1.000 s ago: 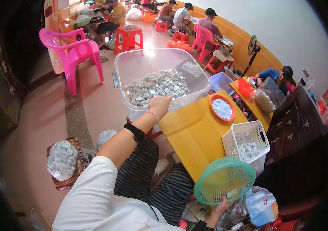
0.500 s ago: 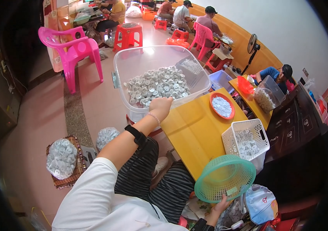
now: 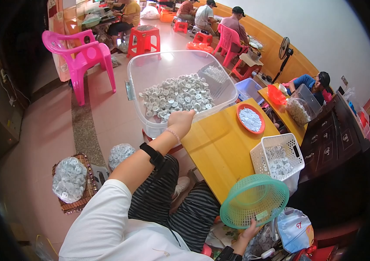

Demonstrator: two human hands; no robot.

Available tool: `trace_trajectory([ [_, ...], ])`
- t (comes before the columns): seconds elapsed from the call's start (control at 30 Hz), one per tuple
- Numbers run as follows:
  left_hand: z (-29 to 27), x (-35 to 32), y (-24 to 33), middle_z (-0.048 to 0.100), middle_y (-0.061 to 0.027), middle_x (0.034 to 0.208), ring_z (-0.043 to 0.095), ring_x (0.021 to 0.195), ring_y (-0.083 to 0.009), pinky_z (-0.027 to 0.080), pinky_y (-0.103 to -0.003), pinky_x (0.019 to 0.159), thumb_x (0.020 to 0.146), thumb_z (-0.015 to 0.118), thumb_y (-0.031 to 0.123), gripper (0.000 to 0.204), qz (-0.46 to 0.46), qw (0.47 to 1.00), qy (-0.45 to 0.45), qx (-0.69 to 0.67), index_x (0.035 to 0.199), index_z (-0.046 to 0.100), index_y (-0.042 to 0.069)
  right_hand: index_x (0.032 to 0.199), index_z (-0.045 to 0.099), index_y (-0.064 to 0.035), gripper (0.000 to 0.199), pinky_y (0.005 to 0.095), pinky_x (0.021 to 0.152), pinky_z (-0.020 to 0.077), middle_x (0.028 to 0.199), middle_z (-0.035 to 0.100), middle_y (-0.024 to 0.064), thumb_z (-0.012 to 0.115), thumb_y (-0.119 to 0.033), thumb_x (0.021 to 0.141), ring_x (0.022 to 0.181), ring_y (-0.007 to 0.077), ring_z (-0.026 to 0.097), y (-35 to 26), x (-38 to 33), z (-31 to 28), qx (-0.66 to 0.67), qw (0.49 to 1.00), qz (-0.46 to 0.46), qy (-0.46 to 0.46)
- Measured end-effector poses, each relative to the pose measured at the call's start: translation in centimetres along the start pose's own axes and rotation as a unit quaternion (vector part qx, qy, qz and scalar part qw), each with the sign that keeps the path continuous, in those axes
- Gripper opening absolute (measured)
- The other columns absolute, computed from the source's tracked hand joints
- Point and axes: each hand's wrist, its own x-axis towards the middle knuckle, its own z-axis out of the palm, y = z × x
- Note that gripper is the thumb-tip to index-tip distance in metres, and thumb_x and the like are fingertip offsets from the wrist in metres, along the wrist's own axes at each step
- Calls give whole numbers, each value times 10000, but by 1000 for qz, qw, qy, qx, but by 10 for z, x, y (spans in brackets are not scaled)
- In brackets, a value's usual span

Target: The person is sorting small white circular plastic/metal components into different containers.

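Note:
My left hand [image 3: 180, 122] is closed at the near rim of a large clear plastic box [image 3: 152, 69], seemingly gripping it; its fingers are partly hidden. Inside the box lies a heap of small round white plastic pieces [image 3: 176, 96]. My right hand [image 3: 247, 237] is closed on the lower rim of a green mesh basket [image 3: 254, 202]. That basket tilts at the near right corner of a yellow table [image 3: 213, 145], its inside showing bare mesh. Just beyond it, a white perforated basket [image 3: 259, 157] contains more white pieces.
An orange-red dish [image 3: 261, 128] of small pale pieces sits on the yellow table. Filled clear bags [image 3: 70, 179] stand at left, near a pink chair [image 3: 80, 56]. A patterned bag [image 3: 295, 229] is at lower right. Several people work farther off, near a standing fan [image 3: 284, 50].

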Motion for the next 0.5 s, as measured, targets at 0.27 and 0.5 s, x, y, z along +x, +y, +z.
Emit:
trace_trajectory([
  [0.27,-3,-7,5,628,-111,749,629,744,-268,490,-380,590,764,486,71,168,-6,1000,-8,-19,921,536,102,1265,331,9,487,397,872,387,1192,440,152,436,-79,797,1052,287,476,6,5,-6,-35,999,12,16],
  [0.5,-1,-9,6,627,-118,743,628,722,-283,489,-390,598,765,480,75,154,-17,999,3,-34,908,536,89,1276,324,2,501,395,894,366,1215,417,160,442,-90,798,1075,301,457,-7,-7,9,-53,996,15,70],
])
